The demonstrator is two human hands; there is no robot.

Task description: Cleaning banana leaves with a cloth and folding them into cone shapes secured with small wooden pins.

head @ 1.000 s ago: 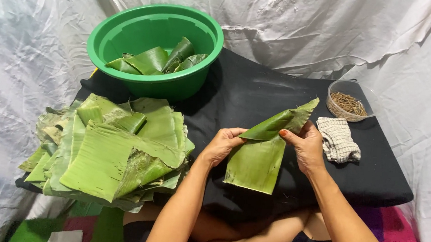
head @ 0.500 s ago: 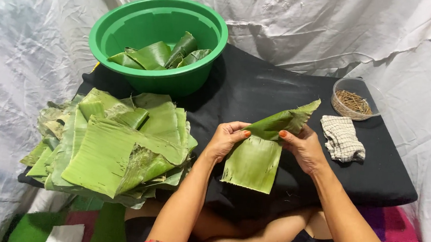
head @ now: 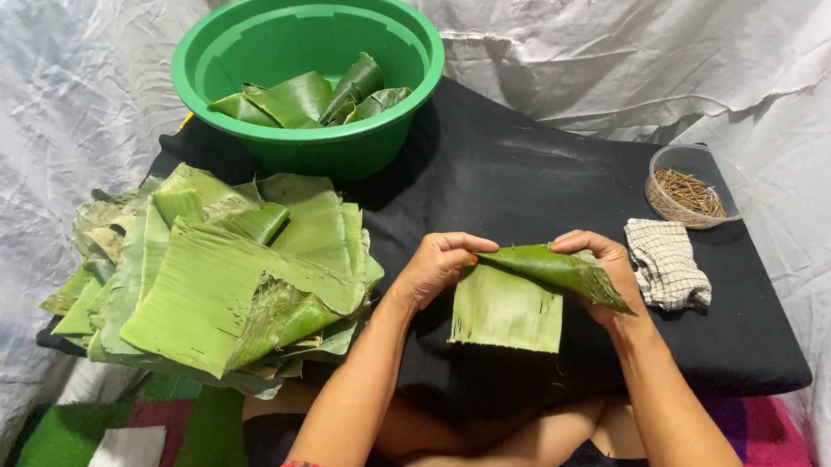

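Both forearms reaching up from the bottom edge toward mid-frame. Left hand just left of center, fingers curled, thumb pinching. Right hand right of center, fingers arched over, gripping.

Green plastic basin sat at the back of a black mat, folded leaves inside. Stack of banana leaves lay left. Checked cloth lay right, just beside a clear bowl of small sticks. White sheet behind.
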